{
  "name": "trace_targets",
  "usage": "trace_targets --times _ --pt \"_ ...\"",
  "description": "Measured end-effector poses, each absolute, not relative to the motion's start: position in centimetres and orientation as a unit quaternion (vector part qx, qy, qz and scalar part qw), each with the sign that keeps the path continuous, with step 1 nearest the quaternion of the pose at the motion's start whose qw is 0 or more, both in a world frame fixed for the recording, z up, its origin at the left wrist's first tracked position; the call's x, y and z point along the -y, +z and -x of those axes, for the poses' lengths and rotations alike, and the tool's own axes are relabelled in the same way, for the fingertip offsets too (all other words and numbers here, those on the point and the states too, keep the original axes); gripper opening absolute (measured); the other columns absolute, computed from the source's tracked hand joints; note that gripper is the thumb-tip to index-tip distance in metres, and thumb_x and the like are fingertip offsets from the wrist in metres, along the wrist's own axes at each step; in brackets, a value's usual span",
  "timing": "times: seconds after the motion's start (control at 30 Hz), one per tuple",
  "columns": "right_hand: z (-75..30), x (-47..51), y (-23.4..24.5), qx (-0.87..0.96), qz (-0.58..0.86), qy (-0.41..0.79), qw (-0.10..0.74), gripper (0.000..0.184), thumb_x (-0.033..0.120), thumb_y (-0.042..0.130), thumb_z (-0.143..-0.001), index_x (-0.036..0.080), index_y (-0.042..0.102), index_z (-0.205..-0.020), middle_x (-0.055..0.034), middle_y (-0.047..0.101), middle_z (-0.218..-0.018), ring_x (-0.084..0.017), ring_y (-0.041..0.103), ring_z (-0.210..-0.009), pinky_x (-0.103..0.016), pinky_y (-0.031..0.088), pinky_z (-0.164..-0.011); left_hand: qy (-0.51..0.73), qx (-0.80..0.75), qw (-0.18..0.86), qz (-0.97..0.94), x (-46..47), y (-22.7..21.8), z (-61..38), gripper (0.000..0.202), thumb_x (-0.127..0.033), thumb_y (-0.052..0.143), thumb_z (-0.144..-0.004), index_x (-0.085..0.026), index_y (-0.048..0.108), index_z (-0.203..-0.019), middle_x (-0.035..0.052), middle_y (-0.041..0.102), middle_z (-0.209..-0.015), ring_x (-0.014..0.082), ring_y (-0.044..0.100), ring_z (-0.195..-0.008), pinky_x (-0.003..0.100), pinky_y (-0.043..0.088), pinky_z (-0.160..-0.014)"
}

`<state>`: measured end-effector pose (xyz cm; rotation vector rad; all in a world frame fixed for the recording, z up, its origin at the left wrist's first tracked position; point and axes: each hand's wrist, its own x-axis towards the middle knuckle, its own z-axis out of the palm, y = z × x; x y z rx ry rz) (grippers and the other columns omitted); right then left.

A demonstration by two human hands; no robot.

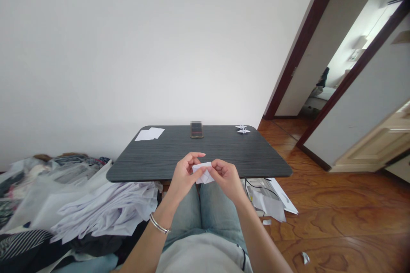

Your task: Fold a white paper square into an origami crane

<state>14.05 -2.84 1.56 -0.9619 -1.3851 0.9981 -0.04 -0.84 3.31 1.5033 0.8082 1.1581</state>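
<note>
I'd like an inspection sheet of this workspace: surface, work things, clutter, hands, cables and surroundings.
Surface: dark table with rounded corners.
Work things: folded paper in the hands; white sheets far left on the table, small folded shapes far right.
Clutter: heaped fabric left of the table; pale scrap on the floor, right.
Hands: left hand and right hand both grip the folded paper.
Cables: dark cord below the table's right side.
Surroundings: white wall beyond the table; wooden floor and door frame right.

Matt paper [204, 178], grained tabletop [160, 153], glossy wood floor [349, 209], shiny metal bangle [157, 225]
</note>
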Motion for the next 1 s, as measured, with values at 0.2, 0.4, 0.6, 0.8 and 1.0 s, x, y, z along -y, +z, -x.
trace_targets --times 0.2,0.4,0.6,0.8,1.0 --pt "-13.9 2.6 0.7 0.589 0.418 0.421 0.548 0.017 0.03 0.056 -0.077 0.016 0.055 -0.067 0.0027 0.055 -0.054 -0.01 0.05 -0.048 -0.021 0.043 -0.047 0.497 -0.347 0.484 -0.631 0.7 3.0 0.2 0.037 -0.025 0.066 -0.07 -0.013 0.053 -0.103 -0.0051 0.047 -0.061 0.0075 0.043 -0.052 0.019 0.033 -0.049" --pt "-14.1 2.8 1.2 0.576 0.388 0.489 0.528 0.018 0.035 0.06 -0.075 0.017 0.061 -0.072 0.0023 0.059 -0.057 -0.013 0.056 -0.052 -0.026 0.053 -0.052 0.489 -0.345 0.513 -0.615 0.6 3.1 0.7 0.044 -0.025 0.067 -0.068 -0.013 0.051 -0.106 -0.0048 0.049 -0.061 0.0072 0.045 -0.051 0.018 0.034 -0.047" --pt "-14.3 3.0 1.7 0.58 0.367 0.513 0.515 0.024 0.04 0.057 -0.077 0.017 0.063 -0.077 0.001 0.062 -0.062 -0.013 0.059 -0.055 -0.026 0.054 -0.055 0.497 -0.359 0.514 -0.6 0.6 3.3 0.9 0.045 -0.026 0.069 -0.066 -0.013 0.053 -0.106 -0.006 0.048 -0.058 0.0065 0.044 -0.049 0.017 0.034 -0.046" --pt "-14.0 2.6 0.7 0.568 0.405 0.468 0.542 0.023 0.039 0.06 -0.077 0.017 0.056 -0.07 0.0015 0.059 -0.056 -0.013 0.057 -0.053 -0.023 0.051 -0.05 0.472 -0.37 0.542 -0.589 0.7 3.6 1.1 0.05 -0.029 0.067 -0.069 -0.01 0.052 -0.113 -0.0017 0.058 -0.061 0.0097 0.052 -0.052 0.019 0.039 -0.05" --pt "-14.3 2.5 0.7 0.574 0.406 0.457 0.545 0.024 0.038 0.059 -0.077 0.018 0.054 -0.067 0.002 0.058 -0.055 -0.012 0.056 -0.051 -0.022 0.049 -0.049 0.437 -0.362 0.533 -0.628 0.4 3.5 1.7 0.053 -0.03 0.057 -0.078 -0.011 0.046 -0.125 -0.0017 0.06 -0.063 0.0098 0.052 -0.055 0.022 0.044 -0.058"
